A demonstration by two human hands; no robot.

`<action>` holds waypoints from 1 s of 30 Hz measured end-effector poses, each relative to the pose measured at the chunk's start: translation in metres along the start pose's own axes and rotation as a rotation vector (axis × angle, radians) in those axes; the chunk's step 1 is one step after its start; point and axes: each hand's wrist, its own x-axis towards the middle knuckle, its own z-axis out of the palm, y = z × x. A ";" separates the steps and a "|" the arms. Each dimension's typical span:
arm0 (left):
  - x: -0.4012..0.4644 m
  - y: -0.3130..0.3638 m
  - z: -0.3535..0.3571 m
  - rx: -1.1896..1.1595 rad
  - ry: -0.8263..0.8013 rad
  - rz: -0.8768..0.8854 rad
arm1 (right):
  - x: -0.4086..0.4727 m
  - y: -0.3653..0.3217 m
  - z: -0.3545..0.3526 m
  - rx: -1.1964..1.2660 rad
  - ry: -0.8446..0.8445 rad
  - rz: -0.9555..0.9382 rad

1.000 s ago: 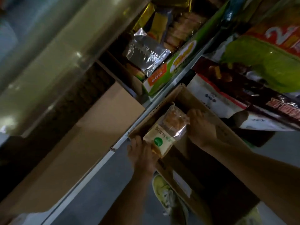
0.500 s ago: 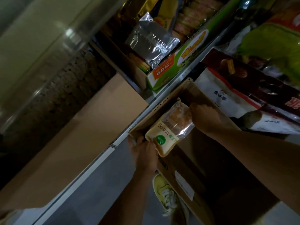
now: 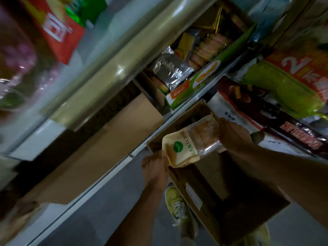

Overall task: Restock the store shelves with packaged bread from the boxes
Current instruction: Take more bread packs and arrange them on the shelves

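Note:
A packaged bread bag [image 3: 190, 143], cream paper with a green round sticker and a clear window showing the loaf, hangs over the open brown cardboard box [image 3: 236, 208]. My left hand [image 3: 156, 170] grips its lower paper end from the left. My right hand [image 3: 230, 133] holds its clear upper end from the right. The bag sits just above the box's near corner, beside the white shelf edge [image 3: 159, 134].
A closed cardboard box [image 3: 110, 148] lies on the low shelf at left. A green display carton [image 3: 197, 82] with snack packs stands behind it. Large bags [image 3: 266, 118] crowd the right side. My yellow shoe [image 3: 174, 205] stands on grey floor beside the box.
The view tilted upward, showing more of the upper shelf. Both hands keep hold of the bread bag, which has turned slightly and stays above the box.

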 end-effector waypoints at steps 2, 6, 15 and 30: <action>-0.012 0.002 -0.017 -0.154 0.039 -0.007 | -0.013 0.001 -0.018 -0.011 0.024 0.025; -0.034 0.012 -0.057 -0.403 0.172 0.075 | -0.044 0.001 -0.063 0.058 0.127 0.051; -0.078 0.081 -0.218 -0.838 0.387 0.197 | -0.117 -0.008 -0.186 0.095 0.048 0.070; -0.201 0.160 -0.480 -1.006 0.686 0.291 | -0.279 -0.065 -0.366 0.398 0.114 -0.238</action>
